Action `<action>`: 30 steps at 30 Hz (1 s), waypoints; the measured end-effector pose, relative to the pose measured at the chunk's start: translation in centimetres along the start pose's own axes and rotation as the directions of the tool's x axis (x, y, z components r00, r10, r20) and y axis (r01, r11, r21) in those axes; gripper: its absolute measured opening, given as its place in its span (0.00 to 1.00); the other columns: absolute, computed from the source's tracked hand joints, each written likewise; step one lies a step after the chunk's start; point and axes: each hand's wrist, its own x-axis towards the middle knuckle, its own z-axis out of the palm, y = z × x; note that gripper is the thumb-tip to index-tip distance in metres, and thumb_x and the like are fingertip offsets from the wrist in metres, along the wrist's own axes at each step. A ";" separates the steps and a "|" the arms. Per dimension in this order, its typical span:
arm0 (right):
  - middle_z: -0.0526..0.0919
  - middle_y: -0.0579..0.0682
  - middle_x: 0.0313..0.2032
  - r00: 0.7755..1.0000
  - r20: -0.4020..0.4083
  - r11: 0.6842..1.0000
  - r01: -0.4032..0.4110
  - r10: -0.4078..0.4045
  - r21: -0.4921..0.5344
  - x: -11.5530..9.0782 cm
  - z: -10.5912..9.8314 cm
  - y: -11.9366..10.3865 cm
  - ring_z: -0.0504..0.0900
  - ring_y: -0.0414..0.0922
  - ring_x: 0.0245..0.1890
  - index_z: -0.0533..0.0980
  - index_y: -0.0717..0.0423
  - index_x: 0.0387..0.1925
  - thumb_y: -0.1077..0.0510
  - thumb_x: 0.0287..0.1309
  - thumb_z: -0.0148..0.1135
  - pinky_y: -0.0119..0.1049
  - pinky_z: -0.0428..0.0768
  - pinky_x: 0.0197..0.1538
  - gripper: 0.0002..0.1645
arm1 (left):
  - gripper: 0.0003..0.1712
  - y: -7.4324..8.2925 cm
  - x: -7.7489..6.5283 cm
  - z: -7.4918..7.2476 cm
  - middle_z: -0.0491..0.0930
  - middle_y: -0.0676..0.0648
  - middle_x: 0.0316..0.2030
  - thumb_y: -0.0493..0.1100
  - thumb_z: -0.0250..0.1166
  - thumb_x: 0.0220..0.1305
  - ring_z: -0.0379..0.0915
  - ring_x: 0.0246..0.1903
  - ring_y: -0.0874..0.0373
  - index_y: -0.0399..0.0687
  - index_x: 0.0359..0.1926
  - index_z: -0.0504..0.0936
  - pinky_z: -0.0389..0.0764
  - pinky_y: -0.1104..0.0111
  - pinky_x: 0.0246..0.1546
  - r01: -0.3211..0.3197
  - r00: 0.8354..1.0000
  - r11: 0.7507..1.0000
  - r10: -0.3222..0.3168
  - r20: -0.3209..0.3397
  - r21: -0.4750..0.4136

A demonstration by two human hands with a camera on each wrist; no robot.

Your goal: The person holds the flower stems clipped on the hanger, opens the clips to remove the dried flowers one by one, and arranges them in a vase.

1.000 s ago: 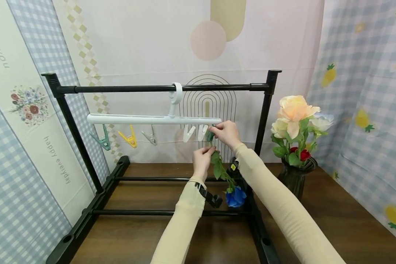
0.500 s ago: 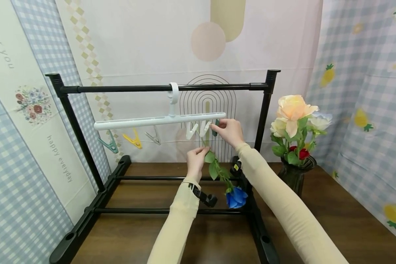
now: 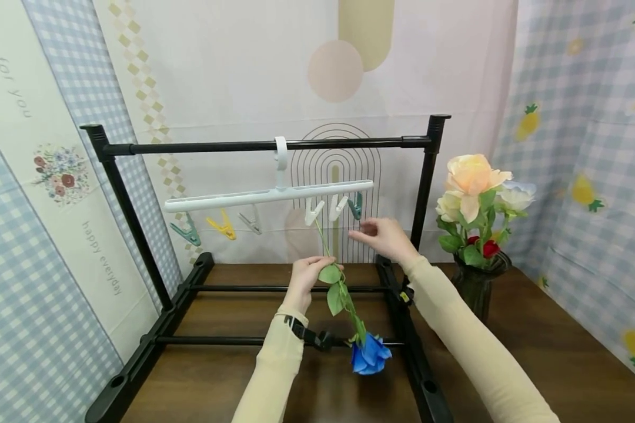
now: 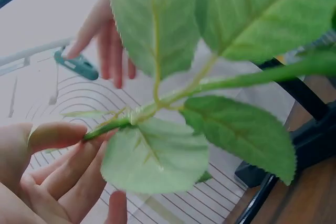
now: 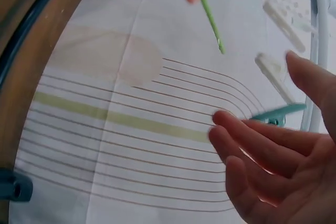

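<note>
My left hand (image 3: 304, 279) pinches the green stem of a blue rose (image 3: 370, 354), which hangs bloom-down with its leaves below the fingers. The free stem end (image 5: 219, 45) points up toward the clips and stands apart from them in the right wrist view. My right hand (image 3: 386, 238) holds nothing, its fingers loosely bent, just below a dark green clip (image 3: 356, 205) at the right end of a white hanger (image 3: 233, 198). Two white clips (image 3: 337, 207) hang left of that one. Farther left are a grey clip (image 3: 251, 220), a yellow clip (image 3: 222, 225) and a green clip (image 3: 187, 230).
A black rack bar (image 3: 201, 147) carries the hanger, which tilts slightly, right end higher. Lower crossbars (image 3: 217, 340) and side feet stand on the brown table (image 3: 227, 376). At the right, a dark glass vase (image 3: 476, 288) holds peach, white and red flowers.
My right hand has let go of the dark green clip and dropped away from it. The left hand has moved the rose down and slightly left. The hanger has shifted right and tilted.
</note>
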 end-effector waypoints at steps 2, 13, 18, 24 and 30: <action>0.85 0.60 0.48 0.999 -0.021 0.999 0.047 -0.048 -0.025 -1.3 0.5 0.5 0.84 0.54 0.47 0.76 0.63 0.56 0.43 0.62 0.62 0.49 0.82 0.50 0.31 | 0.15 -0.4 -0.5 -0.2 0.88 0.51 0.28 0.43 0.63 0.65 0.85 0.37 0.61 0.36 0.46 0.85 0.72 0.59 0.62 0.014 0.999 1.000 -0.013 0.044 -0.010; 0.85 0.51 0.40 0.466 -0.155 0.487 0.779 -0.871 -0.394 -4.2 4.7 1.9 0.83 0.46 0.41 0.82 0.57 0.40 0.66 0.58 0.63 0.40 0.80 0.45 0.08 | 0.18 -0.7 -3.2 0.4 0.87 0.55 0.26 0.45 0.65 0.62 0.82 0.33 0.65 0.33 0.44 0.85 0.75 0.70 0.49 0.001 0.983 0.996 -0.017 0.182 0.091; 0.86 0.49 0.39 0.318 -0.098 0.327 0.830 -0.943 -0.452 -5.8 5.2 2.3 0.82 0.43 0.41 0.82 0.56 0.38 0.58 0.70 0.50 0.37 0.78 0.46 0.14 | 0.17 -0.7 -5.1 0.1 0.88 0.52 0.28 0.44 0.66 0.61 0.80 0.35 0.65 0.33 0.42 0.86 0.74 0.71 0.48 -0.009 0.974 0.987 -0.028 0.227 0.160; 0.86 0.51 0.39 0.220 -0.179 0.279 0.848 -0.959 -0.451 -7.2 5.7 2.7 0.83 0.45 0.40 0.83 0.59 0.39 0.58 0.69 0.54 0.39 0.79 0.46 0.13 | 0.16 0.2 -6.5 -0.2 0.88 0.44 0.30 0.42 0.66 0.60 0.81 0.36 0.64 0.29 0.39 0.86 0.77 0.71 0.47 -0.047 0.939 0.974 -0.032 0.341 0.221; 0.87 0.53 0.36 0.134 -0.238 0.234 0.855 -0.962 -0.463 -7.7 5.8 2.5 0.84 0.47 0.39 0.83 0.61 0.35 0.62 0.69 0.53 0.40 0.79 0.45 0.13 | 0.17 0.9 -7.0 -0.5 0.89 0.46 0.30 0.38 0.65 0.61 0.81 0.37 0.65 0.22 0.42 0.83 0.77 0.72 0.46 -0.058 0.885 0.975 -0.050 0.463 0.215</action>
